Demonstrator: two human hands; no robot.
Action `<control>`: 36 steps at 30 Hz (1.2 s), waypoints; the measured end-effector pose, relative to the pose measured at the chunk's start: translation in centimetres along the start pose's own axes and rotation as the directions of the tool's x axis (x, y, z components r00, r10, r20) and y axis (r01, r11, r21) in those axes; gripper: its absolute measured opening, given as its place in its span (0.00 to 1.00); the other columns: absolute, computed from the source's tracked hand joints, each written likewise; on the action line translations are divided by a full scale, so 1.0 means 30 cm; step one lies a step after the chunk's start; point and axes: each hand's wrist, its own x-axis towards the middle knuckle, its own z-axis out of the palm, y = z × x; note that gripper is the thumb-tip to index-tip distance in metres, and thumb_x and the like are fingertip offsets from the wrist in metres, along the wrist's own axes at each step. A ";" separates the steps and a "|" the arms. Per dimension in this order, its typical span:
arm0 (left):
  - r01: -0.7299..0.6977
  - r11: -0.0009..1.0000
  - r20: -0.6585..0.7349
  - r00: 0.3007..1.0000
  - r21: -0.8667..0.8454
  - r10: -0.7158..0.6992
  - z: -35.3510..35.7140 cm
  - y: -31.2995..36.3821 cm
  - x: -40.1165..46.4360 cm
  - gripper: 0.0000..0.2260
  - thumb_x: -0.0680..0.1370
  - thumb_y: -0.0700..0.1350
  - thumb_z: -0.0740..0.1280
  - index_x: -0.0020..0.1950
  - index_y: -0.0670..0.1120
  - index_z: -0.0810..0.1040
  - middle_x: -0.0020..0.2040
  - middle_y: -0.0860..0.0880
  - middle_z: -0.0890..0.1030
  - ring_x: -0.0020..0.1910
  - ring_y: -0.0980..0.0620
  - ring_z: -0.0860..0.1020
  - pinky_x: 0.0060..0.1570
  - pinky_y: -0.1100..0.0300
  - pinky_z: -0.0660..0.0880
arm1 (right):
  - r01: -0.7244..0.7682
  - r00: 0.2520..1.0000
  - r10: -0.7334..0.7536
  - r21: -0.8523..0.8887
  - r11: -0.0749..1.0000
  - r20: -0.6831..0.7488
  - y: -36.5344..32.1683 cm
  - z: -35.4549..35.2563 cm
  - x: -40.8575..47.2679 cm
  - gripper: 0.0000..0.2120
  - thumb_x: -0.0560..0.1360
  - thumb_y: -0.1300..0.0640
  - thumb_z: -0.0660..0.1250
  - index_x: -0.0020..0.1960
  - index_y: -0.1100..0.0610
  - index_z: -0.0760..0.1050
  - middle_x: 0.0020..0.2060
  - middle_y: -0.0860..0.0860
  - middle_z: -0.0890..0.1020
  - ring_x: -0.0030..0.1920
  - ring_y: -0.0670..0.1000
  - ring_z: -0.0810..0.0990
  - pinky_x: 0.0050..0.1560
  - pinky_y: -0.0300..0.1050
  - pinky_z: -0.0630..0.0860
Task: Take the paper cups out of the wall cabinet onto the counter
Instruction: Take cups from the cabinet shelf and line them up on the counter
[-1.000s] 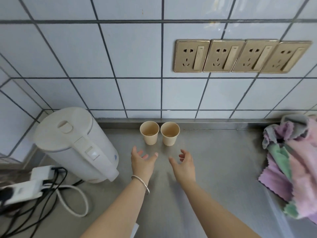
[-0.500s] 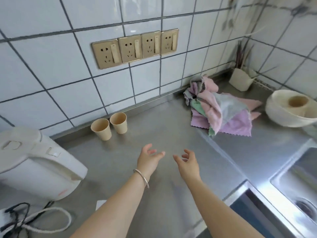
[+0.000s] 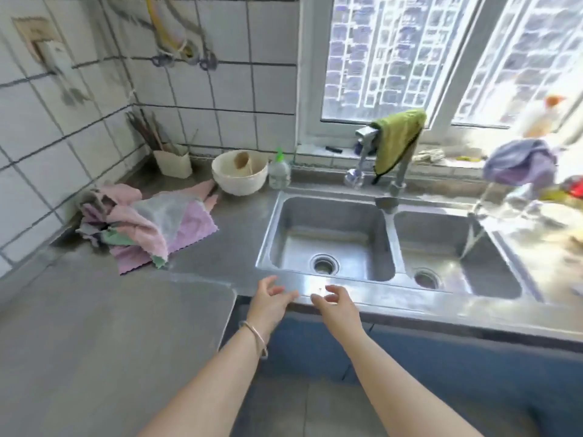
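Observation:
No paper cups and no wall cabinet are in view now. My left hand (image 3: 268, 302), with a thin bracelet on its wrist, and my right hand (image 3: 336, 305) are held out side by side in front of the counter's front edge by the sink. Both hands hold nothing and their fingers are apart and slightly curled. The steel counter (image 3: 94, 326) stretches to the left of them.
A double steel sink (image 3: 334, 238) with a tap and a green cloth (image 3: 396, 140) lies ahead. A pile of pastel cloths (image 3: 148, 225) lies on the counter at left. A white bowl (image 3: 239, 173), a bottle (image 3: 279, 171) and a utensil holder (image 3: 173, 162) stand at the back.
The view has swung right, from the wall with the two cups and kettle to the sink. The cups have left the view. Both hands stay held out, with nothing in them.

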 end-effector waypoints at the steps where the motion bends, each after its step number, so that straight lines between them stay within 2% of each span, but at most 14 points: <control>1: -0.008 1.000 0.058 0.998 0.028 0.006 0.101 0.018 -0.024 0.28 0.73 0.45 0.71 0.70 0.46 0.65 0.60 0.47 0.75 0.54 0.51 0.76 0.59 0.53 0.74 | -0.019 0.999 0.020 0.023 1.000 -0.038 0.029 -0.105 -0.010 0.24 0.72 0.48 0.67 0.66 0.53 0.68 0.58 0.52 0.77 0.54 0.52 0.76 0.50 0.44 0.71; 3: -0.038 0.998 0.171 0.985 0.058 0.027 0.311 0.056 -0.081 0.27 0.74 0.44 0.71 0.70 0.45 0.65 0.57 0.48 0.75 0.54 0.50 0.76 0.57 0.54 0.73 | -0.045 0.992 0.052 0.064 0.997 -0.115 0.086 -0.325 -0.039 0.24 0.73 0.49 0.67 0.66 0.53 0.68 0.58 0.52 0.77 0.54 0.52 0.76 0.50 0.45 0.73; 6: -0.074 0.995 0.321 0.946 0.064 0.050 0.637 0.112 -0.186 0.26 0.74 0.42 0.70 0.69 0.43 0.66 0.56 0.47 0.75 0.52 0.50 0.76 0.50 0.57 0.71 | -0.078 0.973 0.101 0.117 0.990 -0.206 0.172 -0.650 -0.100 0.21 0.74 0.50 0.66 0.65 0.53 0.69 0.57 0.52 0.76 0.52 0.51 0.75 0.41 0.40 0.72; 10: -0.126 0.988 0.532 0.845 0.086 0.061 1.078 0.172 -0.367 0.24 0.75 0.40 0.69 0.69 0.42 0.66 0.53 0.46 0.76 0.50 0.51 0.76 0.42 0.61 0.71 | -0.084 0.914 0.142 0.164 0.983 -0.380 0.302 -1.049 -0.224 0.22 0.74 0.49 0.66 0.66 0.54 0.68 0.58 0.52 0.76 0.54 0.51 0.74 0.52 0.43 0.70; 13: -0.188 0.977 0.690 0.721 0.103 0.066 1.368 0.214 -0.522 0.24 0.75 0.39 0.68 0.70 0.41 0.65 0.48 0.48 0.77 0.42 0.56 0.75 0.38 0.62 0.71 | -0.078 0.833 0.184 0.218 0.973 -0.522 0.383 -1.316 -0.336 0.22 0.75 0.50 0.65 0.66 0.55 0.68 0.58 0.53 0.76 0.52 0.49 0.72 0.51 0.42 0.67; 16: -0.354 0.922 0.821 0.566 0.157 0.078 1.605 0.236 -0.664 0.26 0.74 0.43 0.71 0.70 0.42 0.66 0.52 0.47 0.76 0.45 0.51 0.78 0.45 0.57 0.77 | -0.095 0.748 0.241 0.260 0.961 -0.619 0.447 -1.545 -0.440 0.22 0.76 0.50 0.64 0.67 0.56 0.68 0.54 0.51 0.74 0.51 0.48 0.71 0.51 0.41 0.66; 18: -0.490 0.852 0.885 0.460 0.182 0.075 1.749 0.259 -0.742 0.27 0.73 0.46 0.71 0.69 0.44 0.66 0.52 0.47 0.77 0.45 0.50 0.77 0.39 0.62 0.76 | -0.108 0.673 0.277 0.279 0.954 -0.686 0.474 -1.686 -0.496 0.22 0.75 0.50 0.64 0.67 0.56 0.67 0.53 0.51 0.74 0.50 0.49 0.71 0.52 0.42 0.67; 20: -0.574 0.801 0.918 0.388 0.170 0.083 1.896 0.293 -0.801 0.27 0.73 0.47 0.71 0.70 0.44 0.66 0.55 0.47 0.79 0.43 0.51 0.76 0.31 0.69 0.72 | -0.122 0.584 0.298 0.281 0.952 -0.755 0.492 -1.823 -0.537 0.21 0.75 0.51 0.65 0.65 0.56 0.68 0.52 0.51 0.76 0.49 0.50 0.72 0.51 0.42 0.69; 22: -0.609 0.780 0.936 0.338 0.141 0.095 2.034 0.344 -0.857 0.27 0.73 0.47 0.71 0.69 0.44 0.68 0.58 0.45 0.79 0.43 0.53 0.76 0.29 0.72 0.71 | -0.138 0.511 0.304 0.272 0.952 -0.804 0.498 -1.953 -0.569 0.21 0.75 0.50 0.65 0.65 0.56 0.69 0.55 0.52 0.78 0.51 0.51 0.74 0.54 0.44 0.70; 25: -0.665 0.744 0.967 0.227 0.069 0.113 2.216 0.447 -0.940 0.26 0.73 0.49 0.70 0.69 0.47 0.68 0.56 0.49 0.78 0.48 0.52 0.77 0.42 0.64 0.77 | -0.165 0.404 0.295 0.249 0.954 -0.866 0.479 -2.145 -0.597 0.22 0.75 0.51 0.64 0.66 0.57 0.69 0.60 0.55 0.78 0.59 0.56 0.75 0.57 0.44 0.69; 27: -0.704 0.710 0.981 0.140 0.002 0.136 2.321 0.523 -0.984 0.26 0.73 0.50 0.70 0.69 0.47 0.68 0.55 0.50 0.78 0.50 0.52 0.77 0.51 0.60 0.77 | -0.179 0.324 0.288 0.240 0.954 -0.901 0.449 -2.260 -0.607 0.22 0.74 0.50 0.64 0.66 0.57 0.69 0.62 0.55 0.78 0.60 0.56 0.76 0.55 0.44 0.71; 30: -0.719 0.689 0.987 0.026 -0.092 0.159 2.477 0.634 -1.037 0.25 0.73 0.48 0.71 0.69 0.47 0.69 0.55 0.49 0.78 0.45 0.55 0.77 0.40 0.69 0.74 | -0.146 0.222 0.278 0.250 0.957 -0.935 0.400 -2.407 -0.615 0.23 0.74 0.49 0.64 0.66 0.56 0.69 0.57 0.52 0.78 0.45 0.50 0.78 0.38 0.39 0.72; 32: -0.700 0.700 0.984 -0.026 -0.143 0.175 2.577 0.709 -1.079 0.25 0.74 0.47 0.70 0.69 0.46 0.68 0.53 0.50 0.77 0.45 0.54 0.77 0.40 0.67 0.74 | -0.131 0.155 0.276 0.257 0.958 -0.949 0.367 -2.504 -0.625 0.22 0.75 0.48 0.64 0.66 0.55 0.69 0.54 0.50 0.77 0.40 0.46 0.75 0.35 0.38 0.70; 36: -0.671 0.708 0.973 -0.098 -0.220 0.209 2.765 0.852 -1.179 0.24 0.74 0.49 0.70 0.68 0.47 0.69 0.57 0.48 0.79 0.51 0.51 0.79 0.41 0.65 0.74 | -0.175 0.047 0.224 0.213 0.961 -0.973 0.293 -2.703 -0.673 0.22 0.75 0.46 0.63 0.66 0.54 0.69 0.63 0.52 0.77 0.57 0.53 0.77 0.53 0.44 0.73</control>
